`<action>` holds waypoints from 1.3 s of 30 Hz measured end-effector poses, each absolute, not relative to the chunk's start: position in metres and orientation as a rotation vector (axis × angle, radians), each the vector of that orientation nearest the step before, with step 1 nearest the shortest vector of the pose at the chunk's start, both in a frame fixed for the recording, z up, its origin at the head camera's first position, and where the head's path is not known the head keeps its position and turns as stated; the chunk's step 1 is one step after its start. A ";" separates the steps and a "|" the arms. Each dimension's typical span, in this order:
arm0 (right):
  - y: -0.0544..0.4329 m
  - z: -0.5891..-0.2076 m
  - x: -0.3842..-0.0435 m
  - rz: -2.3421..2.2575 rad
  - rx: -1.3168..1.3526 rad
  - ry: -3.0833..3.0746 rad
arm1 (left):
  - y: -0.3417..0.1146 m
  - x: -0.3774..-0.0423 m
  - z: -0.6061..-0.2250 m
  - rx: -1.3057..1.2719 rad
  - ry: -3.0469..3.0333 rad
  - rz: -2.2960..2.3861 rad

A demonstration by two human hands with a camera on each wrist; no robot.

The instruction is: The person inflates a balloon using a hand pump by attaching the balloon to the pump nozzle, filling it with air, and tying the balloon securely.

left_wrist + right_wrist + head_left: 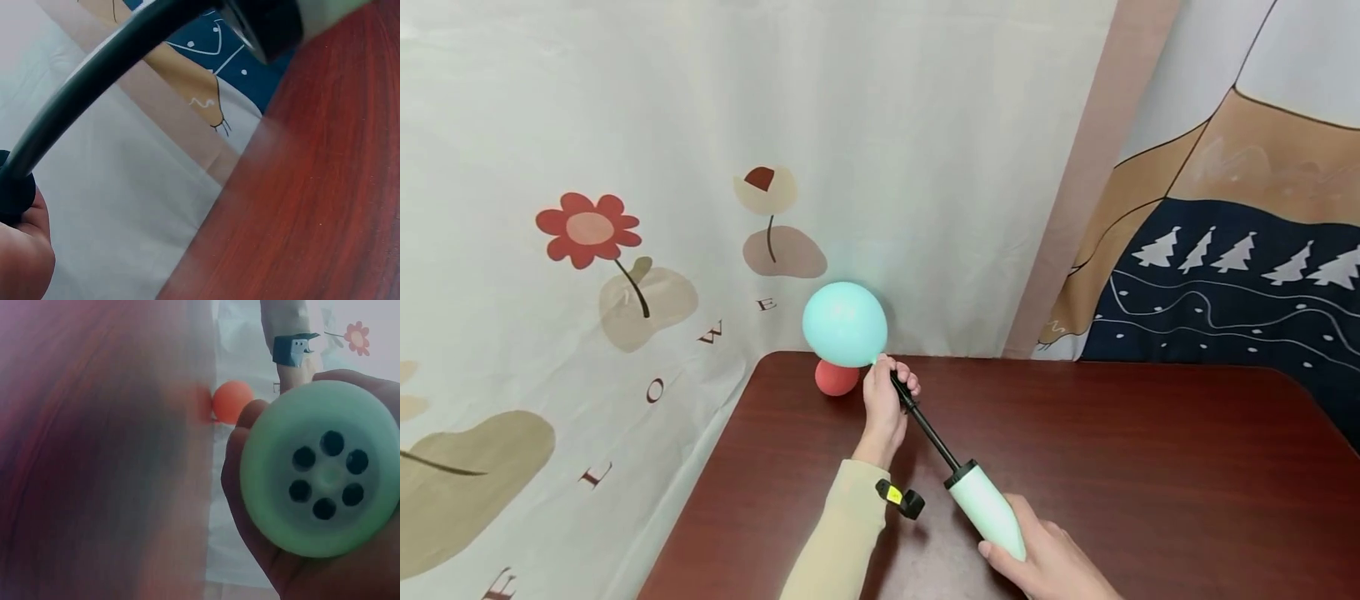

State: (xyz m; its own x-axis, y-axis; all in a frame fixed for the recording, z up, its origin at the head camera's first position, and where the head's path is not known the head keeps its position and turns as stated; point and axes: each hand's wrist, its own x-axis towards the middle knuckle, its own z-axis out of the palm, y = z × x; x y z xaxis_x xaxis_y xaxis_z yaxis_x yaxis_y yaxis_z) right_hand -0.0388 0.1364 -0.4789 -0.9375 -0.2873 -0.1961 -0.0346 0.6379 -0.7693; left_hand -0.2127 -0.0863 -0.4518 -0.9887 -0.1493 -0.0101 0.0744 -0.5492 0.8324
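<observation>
A light blue inflated balloon (845, 323) stands above my left hand (883, 408) in the head view, its neck held at the tip of a hand balloon pump (987, 512). The fingers of that hand wrap around the pump's black nozzle end. From there the thin black rod (934, 436) runs down to the mint green barrel, which my right hand (1060, 557) grips. In the right wrist view the barrel's round end (272, 512) faces the camera, with several holes in it. The left wrist view shows the black rod (94, 84) close up.
A small red balloon (837, 380) is at the far left of the dark reddish-brown table (1120, 475), partly behind the blue one. Behind the table hangs a pale printed cloth (940, 167). Another cloth with white trees (1217, 283) hangs at the right.
</observation>
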 end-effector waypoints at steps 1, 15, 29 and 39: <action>0.135 -0.479 -0.040 -1.193 -0.249 2.551 | -0.084 -0.211 -0.452 0.112 -1.422 -2.655; 0.116 -0.480 -0.060 -1.377 -0.214 2.567 | -0.043 -0.167 -0.474 0.086 -1.558 -2.708; 0.140 -0.468 -0.052 -1.270 -0.305 2.573 | -0.076 -0.192 -0.447 -0.005 -1.242 -2.632; 0.158 -0.485 -0.040 -1.251 -0.378 2.478 | -0.081 -0.197 -0.449 -0.009 -1.279 -2.648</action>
State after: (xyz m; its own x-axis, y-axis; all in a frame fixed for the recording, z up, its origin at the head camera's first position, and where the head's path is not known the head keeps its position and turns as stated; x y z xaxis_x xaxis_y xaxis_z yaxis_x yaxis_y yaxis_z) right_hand -0.0402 0.1577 -0.4848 -0.9073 -0.3809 -0.1781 -0.0830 0.5774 -0.8122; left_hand -0.1965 -0.0805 -0.4487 -0.9800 -0.1766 0.0922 0.1820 -0.6055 0.7748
